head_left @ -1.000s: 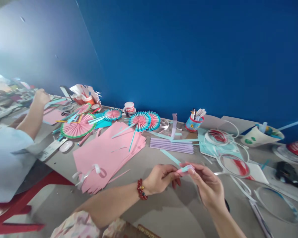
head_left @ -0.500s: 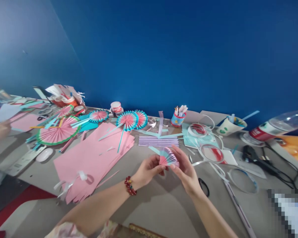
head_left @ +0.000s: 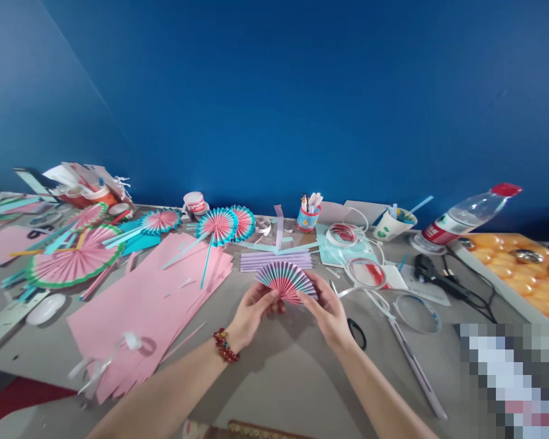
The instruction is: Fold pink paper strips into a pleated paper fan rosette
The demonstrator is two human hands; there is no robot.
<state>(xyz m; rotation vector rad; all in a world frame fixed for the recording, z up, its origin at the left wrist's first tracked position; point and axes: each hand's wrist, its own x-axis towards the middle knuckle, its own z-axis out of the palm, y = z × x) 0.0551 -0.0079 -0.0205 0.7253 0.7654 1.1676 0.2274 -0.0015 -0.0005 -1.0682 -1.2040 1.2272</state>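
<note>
Between my two hands a small pleated paper fan (head_left: 287, 281) is spread into a half circle, pink at its core with a teal and purple rim. My left hand (head_left: 252, 308) pinches its left end, thumb on the near face; a red bead bracelet (head_left: 226, 346) is on that wrist. My right hand (head_left: 327, 311) grips the fan's right end, thumb in front. Just beyond the fan lie folded purple paper strips (head_left: 274, 260). Pink paper sheets (head_left: 150, 292) spread on the table to the left of my hands.
Finished paper fans (head_left: 217, 227) lie at the back, and a larger green-edged fan (head_left: 75, 259) at left. A pen cup (head_left: 308, 218), tape rolls (head_left: 366, 273), a paper cup (head_left: 393, 224), a plastic bottle (head_left: 466, 216) and a black cable (head_left: 452, 283) stand or lie to the right.
The paper fan has been spread wider, from a narrow bunched shape to a half circle. My hands have moved apart, and the view has turned right. Another person's hand at far left has left view.
</note>
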